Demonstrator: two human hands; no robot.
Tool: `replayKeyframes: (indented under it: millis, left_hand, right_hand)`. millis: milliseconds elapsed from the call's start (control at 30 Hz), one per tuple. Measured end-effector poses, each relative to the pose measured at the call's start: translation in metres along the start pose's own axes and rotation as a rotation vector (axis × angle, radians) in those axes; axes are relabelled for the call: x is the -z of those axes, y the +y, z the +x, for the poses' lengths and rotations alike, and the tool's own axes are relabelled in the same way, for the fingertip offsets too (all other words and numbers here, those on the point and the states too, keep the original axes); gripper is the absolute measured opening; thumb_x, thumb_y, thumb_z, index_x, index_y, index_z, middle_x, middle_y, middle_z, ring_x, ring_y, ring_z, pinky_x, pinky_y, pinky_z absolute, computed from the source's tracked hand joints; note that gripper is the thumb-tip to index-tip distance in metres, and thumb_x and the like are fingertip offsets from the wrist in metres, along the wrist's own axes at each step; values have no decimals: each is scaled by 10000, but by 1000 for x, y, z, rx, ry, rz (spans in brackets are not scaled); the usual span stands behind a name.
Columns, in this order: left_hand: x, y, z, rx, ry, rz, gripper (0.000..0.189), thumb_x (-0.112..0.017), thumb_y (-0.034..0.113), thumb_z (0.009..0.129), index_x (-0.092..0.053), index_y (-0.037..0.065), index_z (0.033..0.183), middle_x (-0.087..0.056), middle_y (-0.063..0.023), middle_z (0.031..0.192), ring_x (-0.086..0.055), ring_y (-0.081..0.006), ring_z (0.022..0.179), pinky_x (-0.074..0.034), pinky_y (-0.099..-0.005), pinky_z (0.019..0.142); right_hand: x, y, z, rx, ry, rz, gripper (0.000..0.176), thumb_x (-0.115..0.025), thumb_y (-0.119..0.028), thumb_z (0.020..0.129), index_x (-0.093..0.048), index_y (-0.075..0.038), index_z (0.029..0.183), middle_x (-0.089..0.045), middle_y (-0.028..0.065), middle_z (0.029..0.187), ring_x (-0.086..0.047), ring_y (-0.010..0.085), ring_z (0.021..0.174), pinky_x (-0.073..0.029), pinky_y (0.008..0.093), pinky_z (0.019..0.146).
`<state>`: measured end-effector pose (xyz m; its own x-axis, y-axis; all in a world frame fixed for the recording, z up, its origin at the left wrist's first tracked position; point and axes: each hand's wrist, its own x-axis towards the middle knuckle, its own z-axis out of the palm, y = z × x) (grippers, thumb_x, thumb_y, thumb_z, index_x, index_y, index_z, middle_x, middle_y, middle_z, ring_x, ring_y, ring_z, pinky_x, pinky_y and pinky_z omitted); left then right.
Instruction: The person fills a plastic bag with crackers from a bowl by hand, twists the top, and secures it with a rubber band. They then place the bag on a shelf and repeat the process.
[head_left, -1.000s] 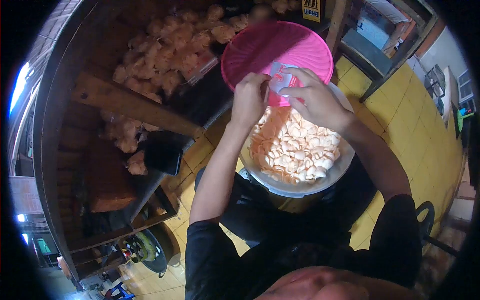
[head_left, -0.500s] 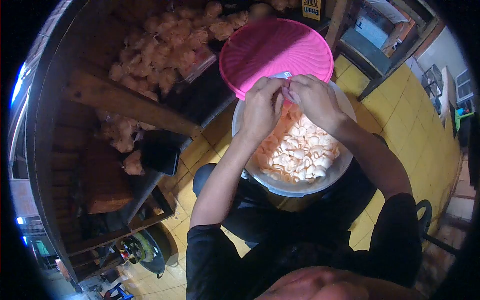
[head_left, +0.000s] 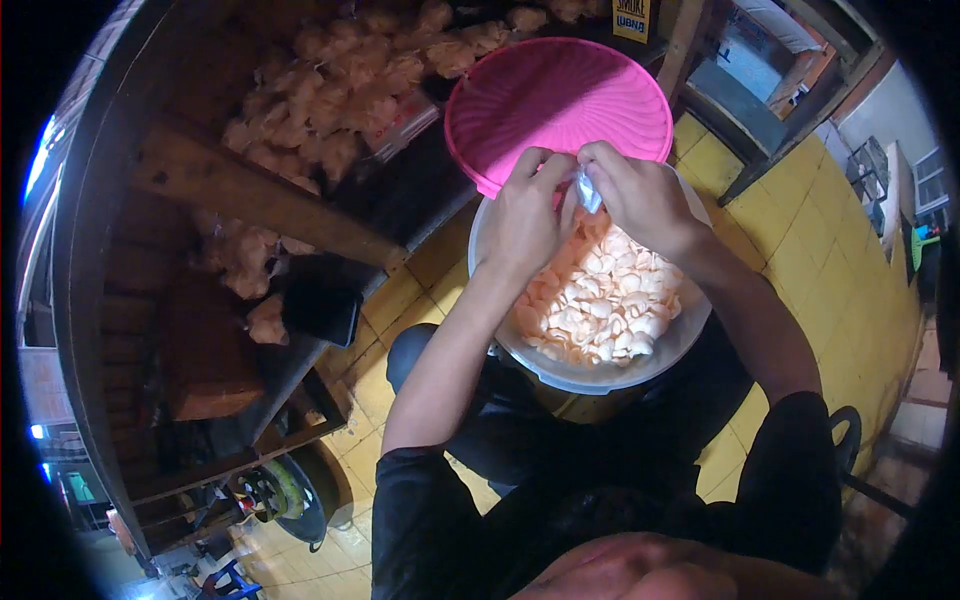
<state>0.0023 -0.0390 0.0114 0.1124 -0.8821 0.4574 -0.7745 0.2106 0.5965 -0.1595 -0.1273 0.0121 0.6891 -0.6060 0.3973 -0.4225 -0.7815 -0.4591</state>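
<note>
Hands meet over the far part of a wide tub [head_left: 497, 330], the left hand [head_left: 532, 218] and right hand [head_left: 645, 200] side by side, fingers bent and pinching a small plastic bag [head_left: 588, 192] between them. The bag's pale, shiny portion shows between the fingertips; the rest is hidden by the fingers. Below, pale orange crackers [head_left: 600, 310] lie heaped inside the tub, which sits between the person's bent legs, with part of its near rim bare of crackers. A pink lid [head_left: 560, 90], ribbed and round, overlaps the tub's far edge, its near side partly hidden behind the hands. To the left, on a dark wooden shelf [head_left: 370, 210], filled bags [head_left: 350, 95] of crackers are piled toward the far end, beside a flat packet [head_left: 405, 128] near the shelf's right edge. A dark phone [head_left: 325, 312] rests at the same edge, closer to the person, with one filled bag just beside it. A yellow-and-black box [head_left: 631, 18] stands beyond the lid. Yellow tiles [head_left: 820, 230] cover the floor to the right.
</note>
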Motion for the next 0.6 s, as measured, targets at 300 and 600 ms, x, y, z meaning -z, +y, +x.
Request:
replayKeyframes:
  millis: [300,600]
  left_hand:
    - [-6,12,-2,-66,36,12,245,-725,111,818,-644,8,1025,-632,-151,1009,-659,-331,911,-546,-405,806]
    - [-8,0,3,-81,160,-120,177,-653,-44,798,-636,-23,973,-634,-165,919,-662,-304,792,-531,-386,716]
  right_hand:
    - [2,11,0,66,87,115,180,-607,-146,922,-622,-96,1094,-701,187,838,-695,398,779,-540,490,649]
    - [0,15,0,207,150,-5,217,-579,-94,910,-708,-108,1084,-723,142,942,-706,340,875,-572,437,728]
